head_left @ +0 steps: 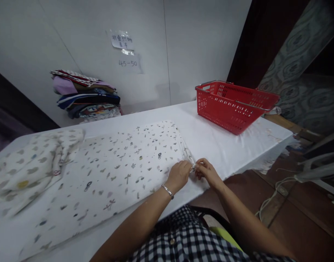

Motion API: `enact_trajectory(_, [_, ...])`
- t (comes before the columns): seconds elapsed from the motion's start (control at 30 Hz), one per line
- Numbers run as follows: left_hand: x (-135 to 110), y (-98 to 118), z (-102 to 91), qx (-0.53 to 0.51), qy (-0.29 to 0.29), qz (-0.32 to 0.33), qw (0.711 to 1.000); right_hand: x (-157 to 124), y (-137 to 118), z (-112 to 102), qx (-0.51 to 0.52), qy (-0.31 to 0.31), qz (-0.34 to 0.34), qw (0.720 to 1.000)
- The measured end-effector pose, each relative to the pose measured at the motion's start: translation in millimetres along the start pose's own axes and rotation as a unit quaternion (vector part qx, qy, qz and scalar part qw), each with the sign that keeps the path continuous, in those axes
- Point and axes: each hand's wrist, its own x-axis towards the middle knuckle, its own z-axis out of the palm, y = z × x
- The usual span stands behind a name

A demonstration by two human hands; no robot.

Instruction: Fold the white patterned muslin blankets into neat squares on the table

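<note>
A white cloth printed with small palm trees, rainbows and birds lies spread flat over the table in front of me. My left hand is closed on the cloth's near right corner, a bracelet on its wrist. Close beside it, my right hand pinches the same corner between thumb and fingers. The cloth's right edge is gathered in small folds near my hands. Exactly what part of the edge sits between the fingertips is hard to see. A second printed cloth lies crumpled on the left, touching the flat one.
A red plastic basket stands at the table's back right. Behind the table on the left is a stack of folded clothes. Paper signs hang on the wall. A white cable runs over the floor at right.
</note>
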Motion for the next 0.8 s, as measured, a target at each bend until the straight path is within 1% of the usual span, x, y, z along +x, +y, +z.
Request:
enact_trajectory(0.13, [0, 0, -0.2, -0.017, -0.001, 0.000, 1.000, 1, 1, 0, 0.003, 0.013, 0.025, 1.000])
enact_trajectory(0.3, [-1, -2, -1.2, -0.069, -0.006, -0.003, 0.998, 3, 7, -2, -0.002, 0.000, 0.017, 1.000])
enact_trajectory(0.37, [0, -3, -4.6, -0.106, 0.007, -0.039, 0.994, 3, 8, -3, -0.004, -0.006, 0.014, 1.000])
enact_trajectory(0.43, [3, -2, -9.8, -0.127, 0.039, -0.094, 0.987, 2, 7, -3, -0.018, -0.008, 0.012, 1.000])
enact_trajectory(0.47, [5, -1, -12.4, -0.127, 0.056, -0.111, 0.984, 2, 6, -3, -0.024, -0.008, 0.011, 1.000])
enact_trajectory(0.5, [7, 0, -14.6, -0.120, 0.067, -0.113, 0.984, 2, 6, -2, -0.026, -0.009, 0.010, 1.000])
enact_trajectory(0.57, [10, 3, -16.1, -0.101, 0.060, -0.072, 0.990, 2, 5, -2, -0.022, -0.013, 0.004, 1.000])
enact_trajectory(0.63, [10, 6, -13.1, -0.091, 0.033, -0.017, 0.995, 2, 7, -3, -0.012, -0.016, -0.002, 1.000])
enact_trajectory(0.67, [9, 6, -10.3, -0.090, 0.022, 0.000, 0.996, 2, 8, -4, -0.006, -0.018, -0.003, 1.000])
enact_trajectory(0.73, [6, 7, -4.3, -0.092, 0.010, 0.012, 0.996, 2, 10, -4, 0.013, -0.019, -0.003, 1.000])
enact_trajectory(0.8, [3, 6, 0.2, -0.092, 0.006, 0.008, 0.996, 1, 13, -5, 0.045, -0.017, 0.007, 0.999])
